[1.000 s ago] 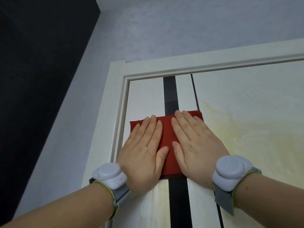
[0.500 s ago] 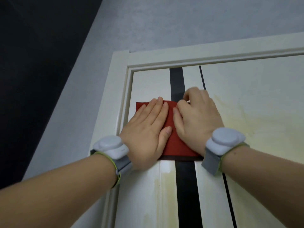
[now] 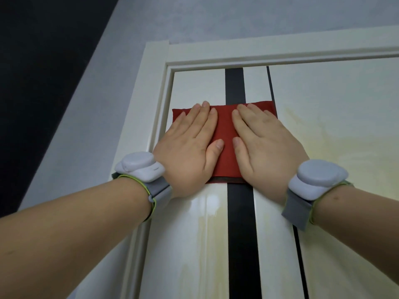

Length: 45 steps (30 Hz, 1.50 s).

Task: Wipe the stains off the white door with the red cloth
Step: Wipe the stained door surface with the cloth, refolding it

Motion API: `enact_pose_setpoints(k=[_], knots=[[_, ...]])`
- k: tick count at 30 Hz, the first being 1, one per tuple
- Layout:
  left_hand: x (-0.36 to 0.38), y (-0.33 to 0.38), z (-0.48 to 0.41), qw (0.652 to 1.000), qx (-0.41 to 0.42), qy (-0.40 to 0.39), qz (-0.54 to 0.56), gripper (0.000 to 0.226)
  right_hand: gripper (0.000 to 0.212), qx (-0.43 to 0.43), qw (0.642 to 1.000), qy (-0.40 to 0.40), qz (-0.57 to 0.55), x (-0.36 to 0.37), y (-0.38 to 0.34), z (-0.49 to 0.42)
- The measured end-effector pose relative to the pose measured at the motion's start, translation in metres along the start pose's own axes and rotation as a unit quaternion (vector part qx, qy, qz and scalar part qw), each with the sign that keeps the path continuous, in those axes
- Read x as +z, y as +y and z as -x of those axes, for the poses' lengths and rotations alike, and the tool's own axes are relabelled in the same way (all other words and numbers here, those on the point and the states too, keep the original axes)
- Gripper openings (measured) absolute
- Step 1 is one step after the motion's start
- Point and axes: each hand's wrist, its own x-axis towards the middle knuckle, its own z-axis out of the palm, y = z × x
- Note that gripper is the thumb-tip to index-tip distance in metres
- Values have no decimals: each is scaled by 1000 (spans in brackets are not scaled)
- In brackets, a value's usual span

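Note:
The folded red cloth (image 3: 225, 134) lies flat against the white door (image 3: 334, 100), near its upper left corner and across a wide black vertical stripe (image 3: 241, 234). My left hand (image 3: 187, 145) presses the cloth's left half with straight fingers. My right hand (image 3: 263, 145) presses the right half the same way, fingers pointing up. Yellowish stains (image 3: 336, 152) spread over the door to the right of the cloth, and fainter streaks (image 3: 207, 244) run below it.
The cream door frame (image 3: 157, 100) runs up the left side and across the top. A grey wall (image 3: 216, 18) rises above it and a dark surface (image 3: 43, 61) fills the far left. A thin black line (image 3: 271, 83) runs beside the wide stripe.
My right hand's fingers, curled at the cloth's top edge half a second ago, now lie straight and flat. Both hands stay on the cloth.

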Motion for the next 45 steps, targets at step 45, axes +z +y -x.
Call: enact_pose_setpoints(k=[45], knots=[[-18,25,75,1000,9,0,24,60,37,19,999,8,-49,-16,-37,53]])
